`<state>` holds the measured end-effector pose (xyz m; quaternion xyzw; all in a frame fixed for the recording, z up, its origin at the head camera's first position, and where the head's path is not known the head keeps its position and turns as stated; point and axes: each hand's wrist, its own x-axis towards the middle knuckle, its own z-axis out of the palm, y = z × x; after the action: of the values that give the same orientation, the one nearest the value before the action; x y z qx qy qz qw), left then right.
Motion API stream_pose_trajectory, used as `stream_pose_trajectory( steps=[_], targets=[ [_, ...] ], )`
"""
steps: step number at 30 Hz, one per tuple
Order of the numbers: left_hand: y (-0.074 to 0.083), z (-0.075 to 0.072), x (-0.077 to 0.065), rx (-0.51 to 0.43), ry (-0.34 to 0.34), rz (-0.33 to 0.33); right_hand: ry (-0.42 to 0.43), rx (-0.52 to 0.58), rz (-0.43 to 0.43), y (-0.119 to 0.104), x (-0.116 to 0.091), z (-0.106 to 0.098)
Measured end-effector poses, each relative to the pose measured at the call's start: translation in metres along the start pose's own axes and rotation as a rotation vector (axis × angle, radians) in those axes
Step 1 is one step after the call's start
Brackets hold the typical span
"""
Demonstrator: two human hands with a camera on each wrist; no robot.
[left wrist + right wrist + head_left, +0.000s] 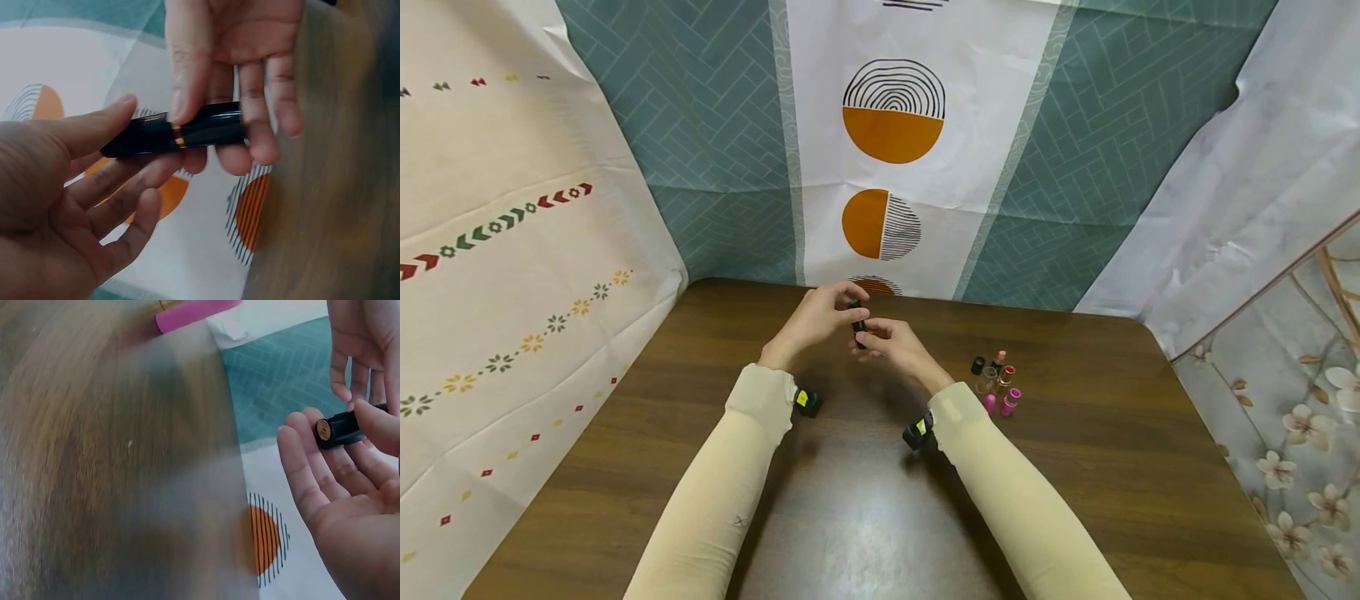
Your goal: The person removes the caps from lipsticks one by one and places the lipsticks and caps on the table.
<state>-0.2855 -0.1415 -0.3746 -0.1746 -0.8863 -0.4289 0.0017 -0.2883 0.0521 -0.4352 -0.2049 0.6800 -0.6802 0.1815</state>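
Observation:
A glossy black lipstick tube [859, 323] with a thin gold band is held between both hands, above the far part of the table. My left hand [814, 321] pinches one end between thumb and fingers. On the other end my right hand [901, 343] has its thumb and fingertips. In the left wrist view the black tube [209, 130] lies almost level, the gold band in its middle. The right wrist view shows the round end of the lipstick tube [342, 429], with a small label. The tube looks closed along the band.
Right of my right forearm, several cosmetics stand on the brown table [1075, 450]: a black cap [977, 365], a clear cap [986, 382], a red lipstick [1007, 376], a peach lipstick [999, 358], a magenta lipstick [1011, 402] and a pink cap [989, 405]. Cloth hangs behind the table.

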Motion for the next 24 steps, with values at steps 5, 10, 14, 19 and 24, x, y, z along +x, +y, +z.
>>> stream_pose_trajectory(
  steps=[5,10,14,19,24],
  targets=[
    [0.004,0.015,0.012,-0.046,0.028,-0.041,0.066,0.043,-0.008,0.003,-0.005,-0.011],
    [0.007,0.025,0.019,-0.079,0.013,-0.042,0.096,0.051,-0.012,0.002,-0.012,-0.019],
    [0.010,0.029,0.020,-0.122,-0.001,-0.031,0.095,0.060,-0.022,0.002,-0.018,-0.024],
    [0.016,0.034,0.022,-0.180,-0.006,-0.016,0.102,0.076,-0.034,0.000,-0.025,-0.029],
    [0.020,0.040,0.024,-0.211,-0.002,-0.019,0.104,0.076,-0.034,-0.001,-0.030,-0.035]
  ],
)
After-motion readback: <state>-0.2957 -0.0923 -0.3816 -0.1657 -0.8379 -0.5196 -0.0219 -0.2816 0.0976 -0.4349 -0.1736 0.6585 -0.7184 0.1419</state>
